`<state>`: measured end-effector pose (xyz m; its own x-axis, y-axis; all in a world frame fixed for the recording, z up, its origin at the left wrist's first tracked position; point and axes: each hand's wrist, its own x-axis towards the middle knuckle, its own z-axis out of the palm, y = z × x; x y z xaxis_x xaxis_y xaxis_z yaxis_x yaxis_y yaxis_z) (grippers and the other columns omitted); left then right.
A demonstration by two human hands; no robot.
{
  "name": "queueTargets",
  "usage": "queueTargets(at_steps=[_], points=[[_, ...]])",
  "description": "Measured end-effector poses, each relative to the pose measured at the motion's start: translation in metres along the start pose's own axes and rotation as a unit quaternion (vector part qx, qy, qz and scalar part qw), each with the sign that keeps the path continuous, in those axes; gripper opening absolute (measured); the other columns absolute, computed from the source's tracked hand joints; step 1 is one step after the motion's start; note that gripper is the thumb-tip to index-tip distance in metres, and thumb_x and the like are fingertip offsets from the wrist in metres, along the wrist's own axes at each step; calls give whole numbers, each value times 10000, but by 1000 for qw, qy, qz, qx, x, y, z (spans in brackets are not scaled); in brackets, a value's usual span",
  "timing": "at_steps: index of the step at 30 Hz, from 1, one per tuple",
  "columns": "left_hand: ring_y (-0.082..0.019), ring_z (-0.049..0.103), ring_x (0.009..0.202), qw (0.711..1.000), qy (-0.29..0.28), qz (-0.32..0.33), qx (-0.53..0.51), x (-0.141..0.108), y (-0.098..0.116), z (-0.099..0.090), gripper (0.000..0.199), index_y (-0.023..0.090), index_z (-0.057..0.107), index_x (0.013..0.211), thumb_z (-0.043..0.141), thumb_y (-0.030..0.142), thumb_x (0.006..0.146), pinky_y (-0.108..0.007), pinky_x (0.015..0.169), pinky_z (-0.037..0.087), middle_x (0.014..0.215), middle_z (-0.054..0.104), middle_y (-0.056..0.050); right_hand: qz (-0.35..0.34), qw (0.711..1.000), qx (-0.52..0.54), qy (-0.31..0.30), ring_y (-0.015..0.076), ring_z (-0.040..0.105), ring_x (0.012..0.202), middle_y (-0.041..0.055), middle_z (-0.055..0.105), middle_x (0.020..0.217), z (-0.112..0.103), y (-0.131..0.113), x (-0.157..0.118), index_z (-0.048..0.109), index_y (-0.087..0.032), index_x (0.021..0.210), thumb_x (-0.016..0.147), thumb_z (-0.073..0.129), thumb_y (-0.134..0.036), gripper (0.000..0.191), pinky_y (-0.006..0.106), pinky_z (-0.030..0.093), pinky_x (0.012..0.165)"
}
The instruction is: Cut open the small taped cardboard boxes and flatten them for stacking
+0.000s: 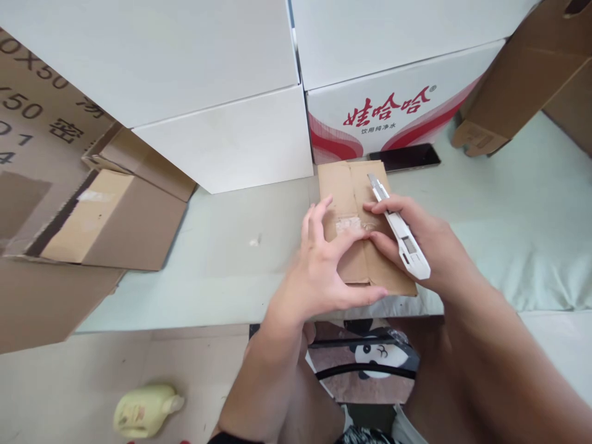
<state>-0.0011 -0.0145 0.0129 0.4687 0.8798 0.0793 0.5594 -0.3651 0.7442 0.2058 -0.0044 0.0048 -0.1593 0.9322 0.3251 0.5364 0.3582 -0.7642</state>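
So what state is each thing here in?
White plastic utility knife: blade out, held in the right hand.
Flat brown cardboard box: lying down, flaps meeting along the middle.
Clear tape: stuck across the box; cut or whole, unclear.
Black rectangular phone: lying flat, dark.
Pale yellow plastic bottle: on its side.
Left hand: fingers spread on the box.

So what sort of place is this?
Perhaps a storage or packing corner: white cartons stand stacked on a cloth-covered surface, brown boxes sit at both sides, and the right hand holds a box cutter.
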Motion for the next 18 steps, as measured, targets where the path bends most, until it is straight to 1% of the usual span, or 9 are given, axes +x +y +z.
queueTargets(at_steps=[3, 5, 7, 11, 13, 15, 16, 18], points=[[-534, 55, 1581, 999, -8, 32, 35, -3, 6, -1, 628, 296, 680, 1167, 927, 514, 632, -774, 1234, 268, 1672, 66, -73, 1, 1000, -3, 4, 280, 730, 1055, 68, 756, 1216, 1, 0, 0, 597, -279, 1108, 857, 676, -330, 268, 458, 573, 925], [-527, 83, 1578, 997, -15, 54, 44, -4, 8, 0, 521, 273, 689, 1079, 916, 471, 654, -763, 1244, 270, 1652, 106, -74, 5, 1000, -7, 3, 283, 731, 1050, 69, 757, 1211, 2, 0, 0, 596, -277, 1111, 857, 672, -341, 273, 460, 575, 913], [-517, 95, 1579, 997, -18, 61, 50, -4, 8, 1, 456, 256, 677, 1035, 900, 429, 678, -751, 1250, 279, 1630, 134, -83, 9, 1000, -9, 2, 283, 733, 1035, 72, 758, 1211, 2, 0, 0, 597, -277, 1113, 859, 669, -346, 272, 457, 577, 895], [-516, 91, 1580, 997, -20, 57, 50, -3, 6, 2, 442, 244, 658, 1031, 892, 400, 689, -742, 1251, 283, 1619, 131, -98, 1, 1000, -12, 4, 259, 733, 985, 67, 756, 1219, 2, 1, 0, 602, -281, 1128, 870, 677, -342, 275, 424, 575, 865], [-508, 94, 1581, 997, -23, 56, 43, -3, 5, 0, 488, 247, 654, 1056, 897, 454, 686, -746, 1249, 274, 1620, 150, -110, -10, 1000, -26, 10, 247, 727, 950, 63, 756, 1200, 3, 2, -1, 612, -277, 1135, 877, 689, -372, 285, 402, 573, 837], [-475, 137, 1582, 997, -28, 58, 39, -2, 6, -2, 457, 240, 654, 1051, 852, 511, 741, -742, 1258, 248, 1598, 230, -132, -27, 998, -43, 45, 236, 715, 910, 62, 754, 1139, 5, 4, -3, 631, -276, 1149, 905, 672, -427, 290, 379, 565, 787], [-447, 180, 1578, 997, -29, 62, 42, -1, 6, -3, 391, 232, 654, 1032, 806, 504, 797, -730, 1269, 228, 1572, 289, -143, -43, 995, -51, 76, 235, 705, 893, 64, 747, 1088, 6, 5, -4, 644, -275, 1155, 928, 641, -462, 294, 374, 558, 763], [-383, 281, 1554, 996, -21, 76, 49, 0, 6, -3, 246, 224, 648, 1002, 714, 431, 887, -690, 1295, 195, 1510, 397, -153, -83, 985, -54, 145, 230, 678, 845, 61, 716, 966, 8, 6, -7, 668, -272, 1162, 971, 563, -501, 316, 371, 538, 727]])
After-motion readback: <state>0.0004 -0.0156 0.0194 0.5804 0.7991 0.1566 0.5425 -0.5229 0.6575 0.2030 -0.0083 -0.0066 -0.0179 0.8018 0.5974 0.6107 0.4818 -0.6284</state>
